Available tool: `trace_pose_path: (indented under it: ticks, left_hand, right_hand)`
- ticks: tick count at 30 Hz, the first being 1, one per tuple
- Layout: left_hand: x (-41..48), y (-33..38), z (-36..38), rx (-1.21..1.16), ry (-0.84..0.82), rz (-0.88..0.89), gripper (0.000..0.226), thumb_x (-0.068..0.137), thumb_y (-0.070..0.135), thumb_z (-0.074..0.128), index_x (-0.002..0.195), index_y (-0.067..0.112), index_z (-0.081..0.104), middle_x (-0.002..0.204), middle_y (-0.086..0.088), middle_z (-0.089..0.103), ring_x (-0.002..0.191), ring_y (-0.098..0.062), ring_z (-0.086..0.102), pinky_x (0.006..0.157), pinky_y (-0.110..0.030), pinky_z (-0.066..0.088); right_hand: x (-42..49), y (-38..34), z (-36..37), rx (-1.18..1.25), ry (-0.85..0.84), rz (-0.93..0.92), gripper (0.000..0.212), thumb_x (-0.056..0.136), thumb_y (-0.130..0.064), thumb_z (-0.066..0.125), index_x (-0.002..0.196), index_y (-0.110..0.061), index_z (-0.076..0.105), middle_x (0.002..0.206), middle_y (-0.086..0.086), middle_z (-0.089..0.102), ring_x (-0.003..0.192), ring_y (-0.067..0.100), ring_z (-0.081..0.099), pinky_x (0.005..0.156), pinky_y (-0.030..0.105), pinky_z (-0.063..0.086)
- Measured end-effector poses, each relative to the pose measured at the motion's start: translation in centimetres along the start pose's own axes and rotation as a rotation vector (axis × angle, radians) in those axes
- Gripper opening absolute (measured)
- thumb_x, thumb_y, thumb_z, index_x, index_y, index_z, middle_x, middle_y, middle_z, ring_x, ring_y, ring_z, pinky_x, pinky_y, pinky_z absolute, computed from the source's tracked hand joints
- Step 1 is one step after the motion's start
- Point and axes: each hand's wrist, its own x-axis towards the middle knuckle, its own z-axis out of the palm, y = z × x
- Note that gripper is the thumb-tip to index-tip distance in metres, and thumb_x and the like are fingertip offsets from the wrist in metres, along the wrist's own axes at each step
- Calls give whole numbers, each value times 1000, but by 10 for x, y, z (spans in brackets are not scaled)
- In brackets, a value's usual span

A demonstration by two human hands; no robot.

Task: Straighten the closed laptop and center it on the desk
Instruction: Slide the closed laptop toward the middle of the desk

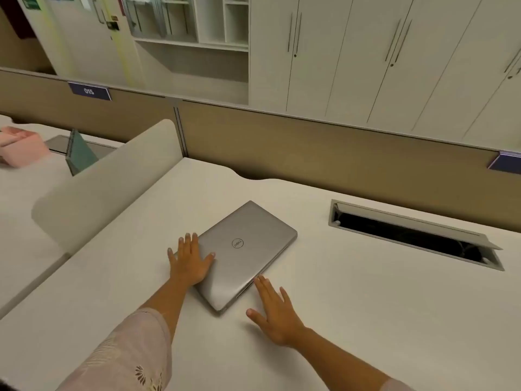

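Observation:
A closed silver laptop (242, 255) with a round logo on its lid lies skewed on the white desk (366, 320), left of the desk's middle, one corner pointing toward me. My left hand (190, 262) lies flat with spread fingers on the laptop's left edge, palm partly on the lid. My right hand (275, 309) is flat on the desk beside the laptop's near right edge, fingertips touching or almost touching that edge. Neither hand grips anything.
An open cable hatch (414, 238) is sunk into the desk at the right rear. A beige partition (324, 148) runs along the back. A curved white divider (104, 184) stands to the left; beyond it lie a teal notebook (80, 156) and a pink box (22, 146).

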Motion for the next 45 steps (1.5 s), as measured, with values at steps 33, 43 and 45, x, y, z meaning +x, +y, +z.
trace_pose_path:
  ticks: [33,43,45]
  left_hand:
    - [-81,33,40,-166,-91,-305,103,50,97,46,104,11,59,103,-9,68,91,-27,65,63,-30,44]
    - [-144,66,53,-327,-209,-244,76,59,88,56,65,12,55,70,-1,63,66,-19,61,55,-29,48]
    - [-154,72,54,-317,-240,-243,74,62,85,56,68,12,57,79,-6,68,75,-25,67,64,-33,56]
  right_hand:
    - [-24,-8,11,175,249,314,70,99,-49,38,153,-20,5,162,2,-9,149,22,2,121,36,9]
    - [-59,20,-7,-74,270,433,66,97,-52,38,152,-29,11,163,-5,5,142,29,22,115,42,26]
    - [-67,26,-8,-99,274,423,64,97,-53,37,152,-30,13,163,-6,7,141,28,24,115,42,26]
